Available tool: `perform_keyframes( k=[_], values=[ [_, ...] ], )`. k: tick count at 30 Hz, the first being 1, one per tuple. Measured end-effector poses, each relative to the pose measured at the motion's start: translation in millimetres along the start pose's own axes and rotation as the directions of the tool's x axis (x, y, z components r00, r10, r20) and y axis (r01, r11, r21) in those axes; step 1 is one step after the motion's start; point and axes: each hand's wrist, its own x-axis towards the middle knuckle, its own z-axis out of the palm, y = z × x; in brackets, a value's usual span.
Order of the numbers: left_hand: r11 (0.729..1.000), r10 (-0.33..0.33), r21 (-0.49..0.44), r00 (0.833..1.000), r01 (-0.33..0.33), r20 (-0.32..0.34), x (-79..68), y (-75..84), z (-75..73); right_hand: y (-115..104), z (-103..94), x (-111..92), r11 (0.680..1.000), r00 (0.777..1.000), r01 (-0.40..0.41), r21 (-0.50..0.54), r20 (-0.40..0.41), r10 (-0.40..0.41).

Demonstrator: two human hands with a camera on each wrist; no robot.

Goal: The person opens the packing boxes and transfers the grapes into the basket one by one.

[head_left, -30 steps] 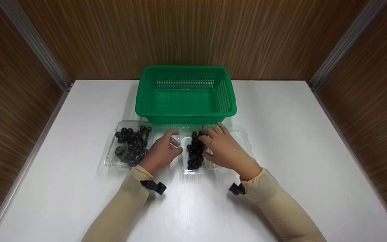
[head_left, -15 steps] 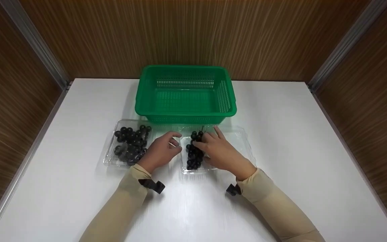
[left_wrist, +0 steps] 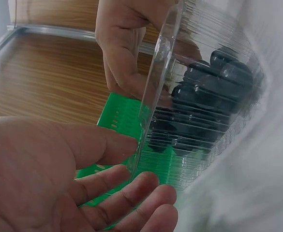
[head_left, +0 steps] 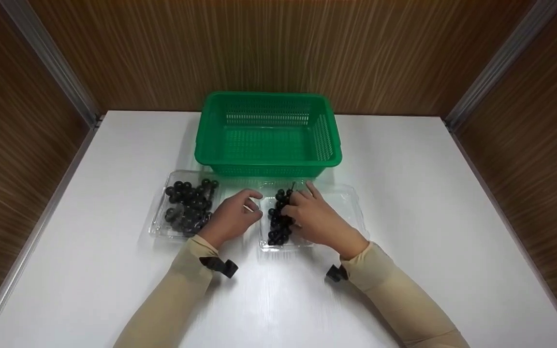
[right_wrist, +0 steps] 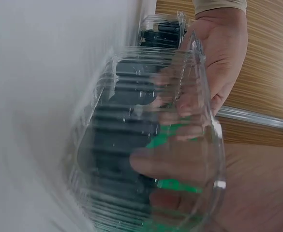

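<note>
A bunch of dark grapes (head_left: 279,220) lies along the left half of a clear plastic clamshell box (head_left: 336,205) at the middle of the table. My right hand (head_left: 319,217) reaches into this box, its fingers curled onto the bunch from the right. Through the plastic in the right wrist view, the fingertips (right_wrist: 148,163) show against the grapes. My left hand (head_left: 232,215) holds nothing. Its thumb and loosely bent fingers (left_wrist: 146,186) are right at the box's left rim.
A second clear plastic box (head_left: 162,232) with more dark grapes (head_left: 186,200) stands left of my left hand, partly behind it. A green slotted basket (head_left: 269,170) stands behind both boxes. Wood-patterned panels (head_left: 278,48) border the white table (head_left: 404,159) at the back and sides.
My right hand has come slightly left and toward me, its fingers bending in onto the grape bunch. My left hand has barely moved.
</note>
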Motion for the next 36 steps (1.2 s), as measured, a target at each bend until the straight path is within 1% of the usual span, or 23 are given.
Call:
perform_keyframes(
  k=[3,6,11,16,19,22,25,28,32,36],
  values=[
    [1.000,0.001,0.001,1.000,-0.001,0.002,-0.2,0.7,-0.3,0,0.9,0,1.000,1.000,-0.009,0.022,0.001,0.009],
    [1.000,0.008,0.006,1.000,-0.008,0.006,-0.4,1.4,-0.6,2,1.3,1,0.998,0.999,-0.050,0.039,-0.006,0.050],
    [1.000,0.020,0.018,1.000,-0.020,0.008,-0.5,1.6,-1.9,5,0.7,4,0.994,0.993,-0.111,0.013,-0.041,0.111],
    [0.999,0.019,0.028,1.000,-0.019,0.014,-1.0,0.5,-2.6,8,4.5,5,0.991,0.989,-0.129,-0.042,-0.078,0.125],
    [0.999,0.026,0.028,0.999,-0.027,0.019,-0.9,0.0,-2.4,10,6.1,5,0.989,0.986,-0.142,-0.038,-0.092,0.138],
    [0.999,0.037,0.029,0.999,-0.037,0.023,-0.6,-0.1,-2.2,12,6.3,5,0.988,0.984,-0.156,-0.015,-0.087,0.154],
    [0.999,0.041,0.027,0.999,-0.041,0.024,-0.4,0.5,-2.3,14,5.1,5,0.987,0.985,-0.158,-0.010,-0.066,0.157],
    [0.999,0.042,0.025,0.999,-0.043,0.028,-0.8,1.6,-2.7,15,3.9,5,0.990,0.989,-0.140,-0.022,-0.054,0.139],
    [0.998,0.052,0.033,0.998,-0.054,0.043,-1.1,2.4,-2.9,15,2.9,4,0.993,0.992,-0.111,-0.026,-0.062,0.110],
    [0.997,0.061,0.043,0.997,-0.064,0.051,-1.2,2.7,-2.3,15,4.3,3,0.995,0.993,-0.100,-0.008,-0.071,0.099]
  ],
)
